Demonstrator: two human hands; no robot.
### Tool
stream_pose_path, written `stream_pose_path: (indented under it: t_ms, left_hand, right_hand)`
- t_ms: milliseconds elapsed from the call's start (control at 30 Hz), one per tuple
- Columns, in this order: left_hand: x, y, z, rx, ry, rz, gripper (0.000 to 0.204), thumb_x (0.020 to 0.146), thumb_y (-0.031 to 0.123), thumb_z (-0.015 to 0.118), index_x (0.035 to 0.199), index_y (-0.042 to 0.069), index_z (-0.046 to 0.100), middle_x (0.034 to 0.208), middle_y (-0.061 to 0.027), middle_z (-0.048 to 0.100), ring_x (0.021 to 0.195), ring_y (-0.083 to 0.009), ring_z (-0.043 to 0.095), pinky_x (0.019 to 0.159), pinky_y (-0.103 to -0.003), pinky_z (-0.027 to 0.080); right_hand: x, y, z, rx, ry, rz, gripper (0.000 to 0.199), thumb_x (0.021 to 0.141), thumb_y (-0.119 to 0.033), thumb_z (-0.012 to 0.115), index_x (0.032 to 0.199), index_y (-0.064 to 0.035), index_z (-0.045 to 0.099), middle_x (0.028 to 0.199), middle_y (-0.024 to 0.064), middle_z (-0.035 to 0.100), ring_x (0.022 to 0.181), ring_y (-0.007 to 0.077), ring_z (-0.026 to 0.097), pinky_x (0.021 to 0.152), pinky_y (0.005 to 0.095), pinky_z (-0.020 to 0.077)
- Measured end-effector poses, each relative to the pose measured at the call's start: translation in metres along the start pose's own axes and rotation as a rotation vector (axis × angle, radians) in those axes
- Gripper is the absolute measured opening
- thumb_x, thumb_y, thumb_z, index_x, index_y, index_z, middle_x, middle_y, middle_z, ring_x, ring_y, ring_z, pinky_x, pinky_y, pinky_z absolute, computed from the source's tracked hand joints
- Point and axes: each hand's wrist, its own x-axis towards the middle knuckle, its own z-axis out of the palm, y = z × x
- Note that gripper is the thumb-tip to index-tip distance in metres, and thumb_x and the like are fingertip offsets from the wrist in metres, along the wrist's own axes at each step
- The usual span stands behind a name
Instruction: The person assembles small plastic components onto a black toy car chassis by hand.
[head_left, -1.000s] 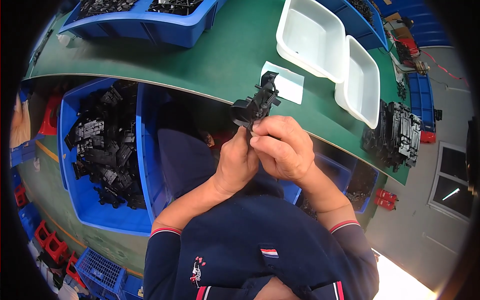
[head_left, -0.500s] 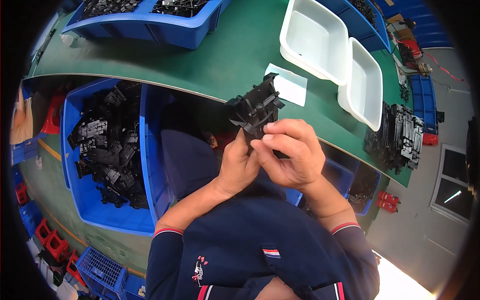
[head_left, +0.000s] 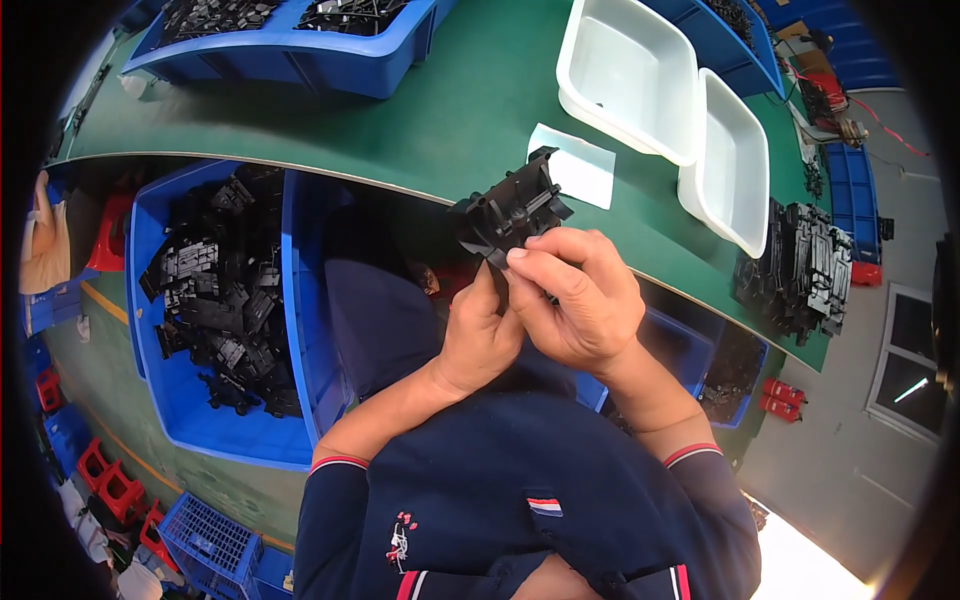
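Observation:
A black moulded plastic part (head_left: pixel 515 208) with ribs and tabs is held up in front of my chest, near the table's edge. My left hand (head_left: pixel 478 335) grips its lower end from below, thumb pointing up along it. Against the part's lower right side, my right hand (head_left: pixel 585 300) is closed, with thumb and bent fingers together at the part. Whatever sits between those right fingertips is hidden or too small to make out. Behind the part, a pale sheet of paper (head_left: pixel 585 172) lies on the green table (head_left: pixel 470 130).
Two white trays (head_left: pixel 640 140) (head_left: pixel 745 245) stand at the table's far right, beside stacked black plastic parts (head_left: pixel 800 270). A blue bin (head_left: pixel 350 70) of small black pieces is at the back left. Lower left, a large blue crate (head_left: pixel 220 435) holds many black parts.
My right hand has shifted slightly left and its fingertips have moved in over the lower end of the black part. My left hand keeps its hold, nearly unmoved.

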Motion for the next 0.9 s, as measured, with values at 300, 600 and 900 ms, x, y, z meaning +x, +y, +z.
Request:
stream_pose_path:
  t_ms: [300,600,900]
  left_hand:
    - [0.002,-0.003,0.002,0.104,0.03,0.124,0.026,0.087,0.004,0.059,0.11,-0.003,0.049,0.091,-0.0116,0.063,0.082,-0.0201,0.063,0.071,-0.028,0.049]
    - [-0.002,-0.016,0.001,0.183,0.033,0.195,0.028,0.087,0.007,0.061,0.111,-0.002,0.049,0.094,-0.0108,0.061,0.085,-0.0194,0.061,0.074,-0.027,0.048]
    - [0.002,-0.013,0.005,0.238,0.114,0.235,0.015,0.083,0.001,0.059,0.095,-0.004,0.051,0.075,-0.0177,0.06,0.066,-0.0338,0.064,0.054,-0.035,0.05]
  right_hand:
    - [0.0,0.005,0.0,0.028,-0.038,-0.067,0.03,0.063,0.005,0.071,0.091,-0.0013,0.063,0.081,0.0101,0.059,0.059,0.0213,0.056,0.05,0.0279,0.0462]
    - [-0.001,0.009,0.002,0.049,-0.055,-0.124,0.026,0.064,0.005,0.066,0.089,0.0025,0.059,0.079,0.0119,0.057,0.059,0.0239,0.057,0.049,0.0305,0.0465]
    - [-0.003,0.01,0.001,0.037,-0.077,-0.134,0.023,0.066,0.005,0.064,0.088,0.0038,0.057,0.078,0.0134,0.057,0.059,0.0248,0.056,0.05,0.0314,0.0478]
